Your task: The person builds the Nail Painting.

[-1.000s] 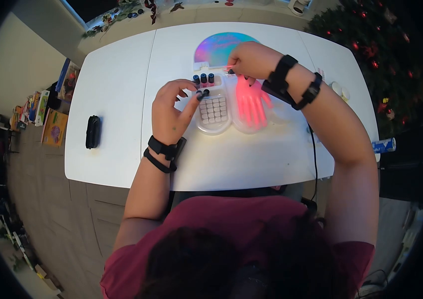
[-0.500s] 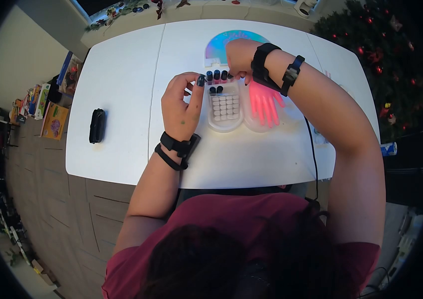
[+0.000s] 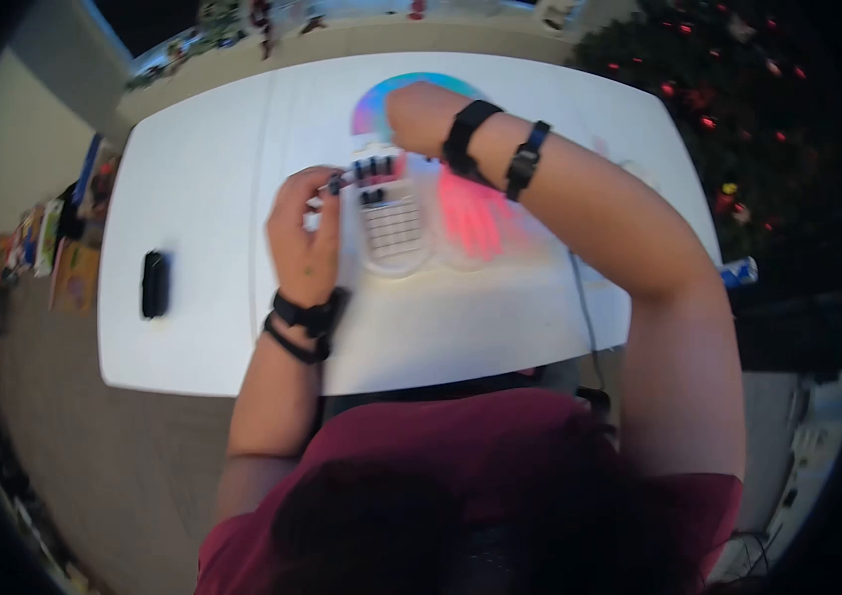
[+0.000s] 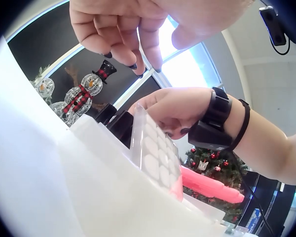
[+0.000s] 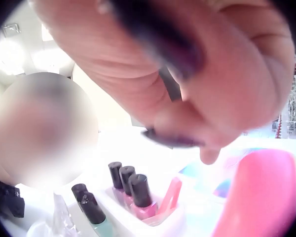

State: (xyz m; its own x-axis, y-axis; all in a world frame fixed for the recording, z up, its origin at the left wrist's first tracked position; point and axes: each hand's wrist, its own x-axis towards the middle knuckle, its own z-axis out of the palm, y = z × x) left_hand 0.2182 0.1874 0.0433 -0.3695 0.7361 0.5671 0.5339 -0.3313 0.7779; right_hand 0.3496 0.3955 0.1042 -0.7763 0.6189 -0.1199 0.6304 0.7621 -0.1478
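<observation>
My left hand (image 3: 300, 233) hovers beside the left edge of a white tray (image 3: 396, 269). Its fingers hang loosely bent in the left wrist view, with nothing visible between them. Across the tray's back corner reaches my right hand (image 3: 423, 119), its fingers curled above several small nail polish bottles (image 5: 143, 195) with black caps. Whether those fingers pinch something, I cannot tell. A pink stick-like piece (image 5: 170, 197) stands beside the bottles. Nearer the front of the tray sits a grid of white pieces (image 3: 393, 233). To its right lies a pink hand-shaped form (image 3: 471, 223), partly hidden by my right wrist.
Behind the tray is a rounded iridescent panel (image 3: 371, 104). A black case (image 3: 154, 285) lies at the left of the white table (image 3: 203, 198). One dark cable (image 3: 583, 302) runs along the right side, with a decorated tree (image 3: 679, 149) beyond the table.
My left hand has drawn back leftward from over the tray. My right hand has shifted left, closer to the bottles. The head view has swung, and its latest frame is blurred.
</observation>
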